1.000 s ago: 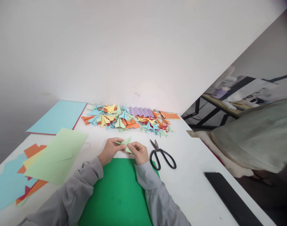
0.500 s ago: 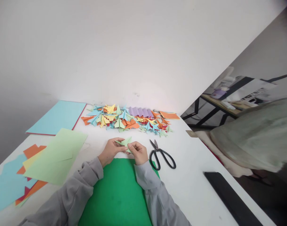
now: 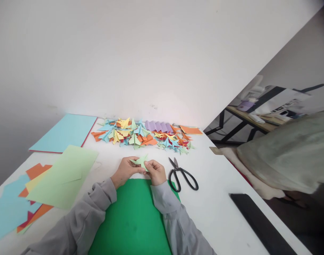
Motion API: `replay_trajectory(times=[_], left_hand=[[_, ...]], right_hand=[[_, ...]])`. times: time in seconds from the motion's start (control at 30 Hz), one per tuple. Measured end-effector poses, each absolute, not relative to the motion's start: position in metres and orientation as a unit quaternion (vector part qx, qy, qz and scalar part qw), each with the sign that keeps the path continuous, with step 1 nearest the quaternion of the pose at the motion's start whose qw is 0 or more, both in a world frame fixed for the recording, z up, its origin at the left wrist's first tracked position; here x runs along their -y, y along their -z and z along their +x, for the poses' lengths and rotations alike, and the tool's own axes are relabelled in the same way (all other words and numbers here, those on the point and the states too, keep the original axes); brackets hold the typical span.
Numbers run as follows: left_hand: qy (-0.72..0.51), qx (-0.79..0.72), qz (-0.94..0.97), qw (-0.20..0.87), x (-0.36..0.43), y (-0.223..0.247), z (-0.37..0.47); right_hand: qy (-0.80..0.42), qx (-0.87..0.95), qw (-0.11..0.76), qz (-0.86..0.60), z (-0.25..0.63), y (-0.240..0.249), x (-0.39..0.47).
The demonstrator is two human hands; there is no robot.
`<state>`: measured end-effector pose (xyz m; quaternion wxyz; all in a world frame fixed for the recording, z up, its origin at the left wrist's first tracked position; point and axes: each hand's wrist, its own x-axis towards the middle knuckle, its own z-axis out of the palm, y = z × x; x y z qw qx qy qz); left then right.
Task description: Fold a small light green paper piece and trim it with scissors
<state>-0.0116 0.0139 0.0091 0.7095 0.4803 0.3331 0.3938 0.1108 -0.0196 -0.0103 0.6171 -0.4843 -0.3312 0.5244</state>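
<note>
A small pale-green piece of folded paper (image 3: 142, 161) with pointed corners sits between the person's two hands, held just beyond the far edge of a flat green sheet (image 3: 135, 216). The left hand (image 3: 125, 170) reaches in from the left, thumb along the near side and fingers behind, gripping the paper's left part. The right hand (image 3: 157, 173) pinches its right side between thumb and bent forefinger, the other fingers curled in. Both forearms, in loose grey sleeves (image 3: 84, 216), angle inward over the green sheet and cover parts of it.

On the far right, a white bag-like object (image 3: 286, 102) bears dark capital lettering, seemingly too blurred and slanted to read with confidence.

Black-handled metal scissors (image 3: 177, 173) lie partly open beside the right hand, one handle loop over the green sheet's corner. Beyond the hands, a heap of multicoloured folded paper planes (image 3: 135, 139) lines the wall, with a pleated purple paper (image 3: 158, 126) and a flat orange paper rectangle (image 3: 191, 130) behind and beside it. To the left lie a large light-blue sheet (image 3: 64, 132) edged in red, and a light-green sheet (image 3: 66, 173) overlapping coloured paper offcuts (image 3: 10, 202). A long black strip (image 3: 260, 223) rests on the white table (image 3: 209, 205) at right; past its edge shows another person's grey-green garment (image 3: 286, 152).
</note>
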Motion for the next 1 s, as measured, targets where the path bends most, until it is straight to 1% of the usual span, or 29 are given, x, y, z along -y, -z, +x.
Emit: replay_trajectory(times=[0.23, 0.37, 0.57, 0.63, 0.8, 0.87, 1.0], left_hand=[[-0.386, -0.251, 0.484, 0.744, -0.014, -0.009, -0.012], [-0.382, -0.262, 0.464, 0.755, -0.013, -0.009, -0.012], [-0.424, -0.271, 0.408, 0.762, -0.015, -0.011, -0.014], [-0.412, -0.264, 0.401, 0.775, -0.016, -0.012, -0.015], [-0.351, -0.253, 0.372, 0.821, -0.019, -0.008, -0.017], [-0.345, -0.254, 0.340, 0.837, -0.021, -0.006, -0.018], [-0.359, -0.256, 0.280, 0.853, -0.023, -0.004, -0.018]], right_hand=[[-0.508, 0.375, 0.612, -0.476, 0.109, 0.009, 0.020], [-0.495, 0.369, 0.615, -0.491, 0.108, 0.005, 0.021], [-0.457, 0.406, 0.600, -0.516, 0.105, -0.001, 0.023], [-0.469, 0.404, 0.600, -0.507, 0.105, 0.001, 0.023], [-0.566, 0.374, 0.586, -0.443, 0.107, 0.007, 0.019], [-0.563, 0.364, 0.590, -0.450, 0.108, 0.009, 0.018], [-0.512, 0.366, 0.604, -0.489, 0.108, 0.010, 0.018]])
